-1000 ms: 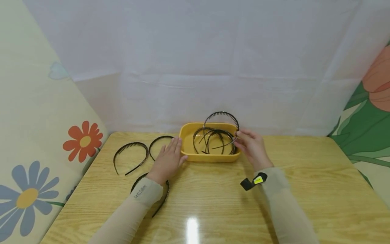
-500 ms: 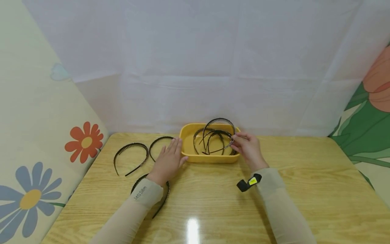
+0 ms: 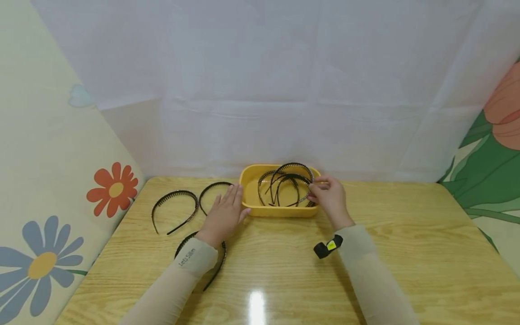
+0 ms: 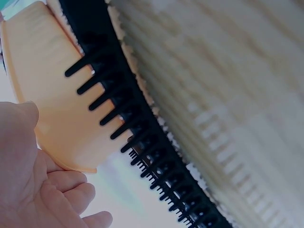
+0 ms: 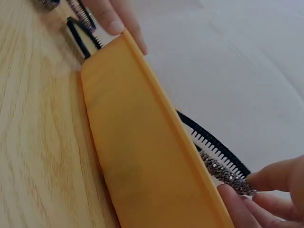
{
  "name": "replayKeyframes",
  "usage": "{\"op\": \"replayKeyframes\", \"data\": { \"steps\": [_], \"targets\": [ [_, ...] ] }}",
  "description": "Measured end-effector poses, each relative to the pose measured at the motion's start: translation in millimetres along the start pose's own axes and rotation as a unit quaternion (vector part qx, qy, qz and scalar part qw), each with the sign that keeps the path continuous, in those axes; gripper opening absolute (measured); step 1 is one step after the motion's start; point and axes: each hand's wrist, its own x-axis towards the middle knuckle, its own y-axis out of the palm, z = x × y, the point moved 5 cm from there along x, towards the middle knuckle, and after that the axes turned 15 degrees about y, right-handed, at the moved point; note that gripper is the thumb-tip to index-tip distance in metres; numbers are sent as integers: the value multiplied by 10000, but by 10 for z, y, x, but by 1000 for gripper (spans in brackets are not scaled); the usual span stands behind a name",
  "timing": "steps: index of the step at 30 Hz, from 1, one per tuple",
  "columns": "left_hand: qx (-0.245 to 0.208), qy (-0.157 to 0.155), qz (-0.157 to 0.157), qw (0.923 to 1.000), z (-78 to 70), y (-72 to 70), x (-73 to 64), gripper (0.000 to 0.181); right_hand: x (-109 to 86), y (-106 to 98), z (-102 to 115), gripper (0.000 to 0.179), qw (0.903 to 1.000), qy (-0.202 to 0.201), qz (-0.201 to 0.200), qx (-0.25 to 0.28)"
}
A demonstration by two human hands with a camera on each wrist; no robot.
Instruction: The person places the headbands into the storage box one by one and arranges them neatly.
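My right hand (image 3: 331,201) pinches a toothed black headband (image 3: 293,164) over the right side of a yellow plastic container (image 3: 280,211). Close up in the right wrist view, thumb and fingers hold the headband (image 5: 225,173) on its glittery, rhinestone-covered part, just past the container's rim. Several other headbands (image 3: 260,183) lie tangled inside. With fingers extended, my left hand (image 3: 223,214) rests against the container's left end. Right beside that hand a headband (image 3: 213,183) lies on the table, partly covered by it.
Another headband (image 3: 174,192) lies farther left on the wooden table (image 3: 268,262). One more headband (image 3: 221,266) is partly under my left forearm. A white cloth (image 3: 243,90) hangs behind the container, and flower-patterned panels (image 3: 61,158) flank the table.
My right hand has moved slightly left and lowered the headband, whose arch now sits deeper in the container. The left hand stays in place against the container's end.
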Motion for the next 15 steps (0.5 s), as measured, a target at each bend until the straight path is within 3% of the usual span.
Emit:
{"op": "replayKeyframes", "data": {
  "steps": [7, 15],
  "targets": [
    [-3, -35, 7, 10000, 11, 14, 8, 73, -47, -30, 29, 25, 9929, -611, -529, -873],
    [11, -25, -40, 10000, 15, 7, 7, 72, -131, -78, 58, 24, 9625, -1287, -1042, -2147]
  ]
}}
